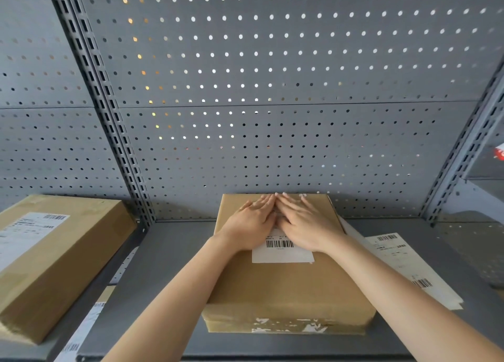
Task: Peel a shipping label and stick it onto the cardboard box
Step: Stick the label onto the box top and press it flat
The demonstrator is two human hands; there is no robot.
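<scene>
A brown cardboard box (286,288) lies flat on the grey shelf in the middle of the view. A white shipping label (282,251) with a barcode sits on its top face. My left hand (251,225) and my right hand (305,222) both lie flat on the far part of the label, fingers stretched out and fingertips meeting near the box's far edge. The hands hide the upper half of the label. Neither hand grips anything.
A second labelled cardboard box (54,258) lies on the neighbouring shelf at the left. A sheet of labels (403,263) lies on the grey shelf (163,266) right of the box. A grey pegboard wall (272,89) with slotted uprights (109,116) stands behind.
</scene>
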